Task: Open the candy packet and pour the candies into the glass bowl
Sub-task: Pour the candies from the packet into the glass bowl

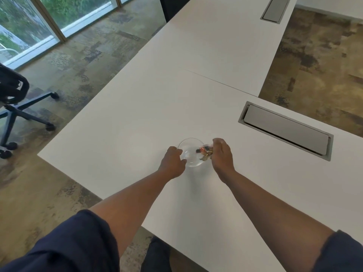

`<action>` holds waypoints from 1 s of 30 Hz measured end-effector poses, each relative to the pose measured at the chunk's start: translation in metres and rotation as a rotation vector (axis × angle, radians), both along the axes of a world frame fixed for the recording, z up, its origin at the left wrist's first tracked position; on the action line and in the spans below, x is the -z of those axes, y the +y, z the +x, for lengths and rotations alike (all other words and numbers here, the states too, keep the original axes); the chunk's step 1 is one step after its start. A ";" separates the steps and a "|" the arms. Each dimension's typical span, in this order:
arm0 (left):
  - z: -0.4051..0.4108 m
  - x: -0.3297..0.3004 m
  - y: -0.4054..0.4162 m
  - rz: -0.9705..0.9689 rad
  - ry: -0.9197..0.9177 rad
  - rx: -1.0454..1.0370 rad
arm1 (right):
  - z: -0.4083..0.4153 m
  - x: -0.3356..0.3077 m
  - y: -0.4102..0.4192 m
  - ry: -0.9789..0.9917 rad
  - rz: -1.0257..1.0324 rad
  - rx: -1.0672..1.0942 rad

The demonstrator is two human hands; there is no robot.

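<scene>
A small clear glass bowl stands on the white table. My left hand grips the bowl's left rim. My right hand is closed on a crumpled candy packet with red and orange print, held over the bowl's right side. The packet is blurred and partly hidden by my fingers. A dark spot shows at the packet's left end inside the bowl; I cannot tell whether it is a candy.
A grey cable hatch is set into the table to the right of the bowl, and a second hatch lies far back. A black office chair stands on the carpet to the left. The table's near edge runs under my forearms.
</scene>
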State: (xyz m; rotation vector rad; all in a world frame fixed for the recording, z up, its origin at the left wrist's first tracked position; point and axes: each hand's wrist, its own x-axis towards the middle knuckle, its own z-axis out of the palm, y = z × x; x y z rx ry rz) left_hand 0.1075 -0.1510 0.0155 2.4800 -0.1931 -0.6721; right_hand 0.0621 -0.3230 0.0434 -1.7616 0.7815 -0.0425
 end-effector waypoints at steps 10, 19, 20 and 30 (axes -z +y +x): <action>0.003 0.006 0.002 -0.054 -0.068 0.010 | 0.024 -0.008 0.019 -0.013 -0.531 -0.413; 0.004 0.006 0.005 -0.097 -0.021 -0.031 | 0.025 -0.024 0.020 -0.103 -0.589 -0.401; 0.004 0.006 0.005 -0.111 -0.012 -0.047 | 0.025 -0.025 0.018 -0.107 -0.565 -0.385; 0.005 -0.012 -0.003 -0.350 0.005 -0.152 | 0.029 -0.040 0.013 -0.020 0.074 0.022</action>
